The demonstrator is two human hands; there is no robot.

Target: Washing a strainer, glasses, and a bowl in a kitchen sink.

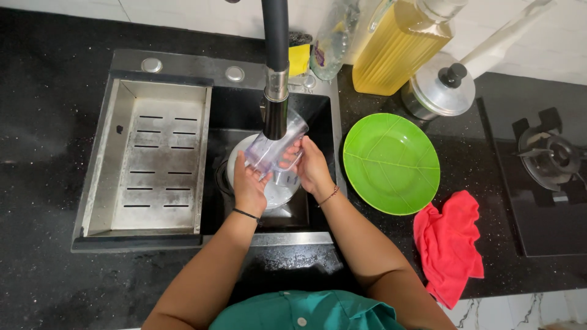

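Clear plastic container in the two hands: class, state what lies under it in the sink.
Under the clear plastic container, held by the left hand and right hand, a round white dish sits in the sink. The dish's middle is covered.

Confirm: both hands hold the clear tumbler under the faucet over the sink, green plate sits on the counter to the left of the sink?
Wrong side. In the head view the green plate sits right of the sink. Otherwise correct: left hand and right hand hold the clear tumbler under the faucet.

Green plate (391, 164), red cloth (448, 244)
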